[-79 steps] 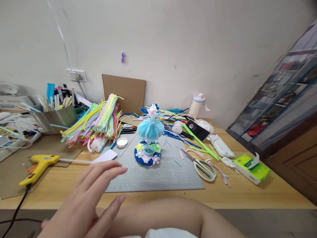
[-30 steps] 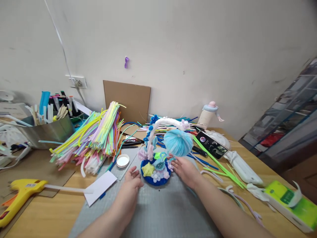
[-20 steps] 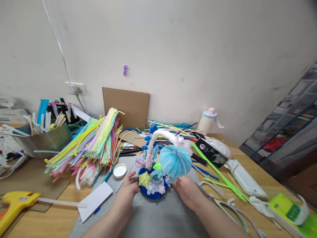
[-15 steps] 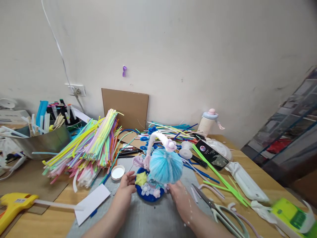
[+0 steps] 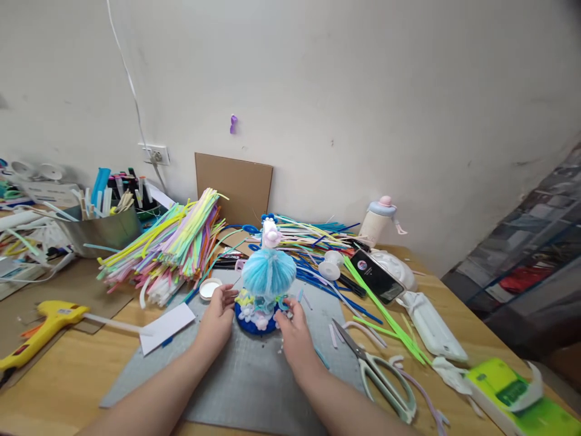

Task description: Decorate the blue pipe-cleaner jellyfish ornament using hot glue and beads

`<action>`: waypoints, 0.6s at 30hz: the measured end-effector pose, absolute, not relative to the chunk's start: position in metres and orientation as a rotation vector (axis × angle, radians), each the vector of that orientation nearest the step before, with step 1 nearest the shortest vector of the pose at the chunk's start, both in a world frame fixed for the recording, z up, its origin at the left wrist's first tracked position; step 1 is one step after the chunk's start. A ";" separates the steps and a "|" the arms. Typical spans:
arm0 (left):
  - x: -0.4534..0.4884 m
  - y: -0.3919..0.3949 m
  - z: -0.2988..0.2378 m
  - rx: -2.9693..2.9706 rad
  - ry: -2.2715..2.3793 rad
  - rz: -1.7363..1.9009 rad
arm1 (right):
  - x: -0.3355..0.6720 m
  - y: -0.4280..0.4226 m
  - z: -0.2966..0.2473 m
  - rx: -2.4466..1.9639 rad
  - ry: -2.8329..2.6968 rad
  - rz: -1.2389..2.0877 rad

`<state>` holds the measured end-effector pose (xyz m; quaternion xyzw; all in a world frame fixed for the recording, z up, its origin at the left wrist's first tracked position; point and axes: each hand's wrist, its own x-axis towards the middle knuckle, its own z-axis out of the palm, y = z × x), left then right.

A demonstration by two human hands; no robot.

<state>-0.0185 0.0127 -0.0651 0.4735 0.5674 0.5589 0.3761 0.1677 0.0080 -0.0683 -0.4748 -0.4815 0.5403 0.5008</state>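
A fuzzy pipe-cleaner ornament [image 5: 269, 272] stands upright on the grey cutting mat [image 5: 227, 387]. It has a light blue pleated dome like a lampshade, a white stem top with a pale flower, and a round dark blue base [image 5: 254, 325] set with white and pink flowers and a yellow piece. My left hand [image 5: 220, 312] holds the base at its left side, fingertips partly behind it. On the right, my right hand [image 5: 295, 333] grips the base's other side between thumb and curled fingers. Beyond my left hand lies a small round white lid [image 5: 210, 289].
Green-handled scissors [image 5: 381, 369] lie at the right, near a phone [image 5: 377, 275] and a bright green packet [image 5: 517, 393]. A big bundle of pipe cleaners [image 5: 177, 248] is at the left, with a yellow glue gun [image 5: 49, 327] and a white card [image 5: 167, 327]. A bottle [image 5: 376, 221] stands behind.
The ornament has turned between my hands: its arched stem, which curved to the right, now faces me. The whole view has shifted, and the ornament sits further left and more upright.
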 end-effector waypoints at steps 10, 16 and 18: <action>-0.029 0.022 -0.060 1.454 1.555 1.356 | 0.169 0.015 -0.073 -1.254 -1.113 1.181; -0.031 0.015 -0.051 1.497 1.621 1.372 | 0.169 0.014 -0.071 -1.256 -1.105 1.197; -0.033 0.013 -0.050 1.510 1.669 1.388 | 0.170 0.014 -0.070 -1.267 -1.090 1.193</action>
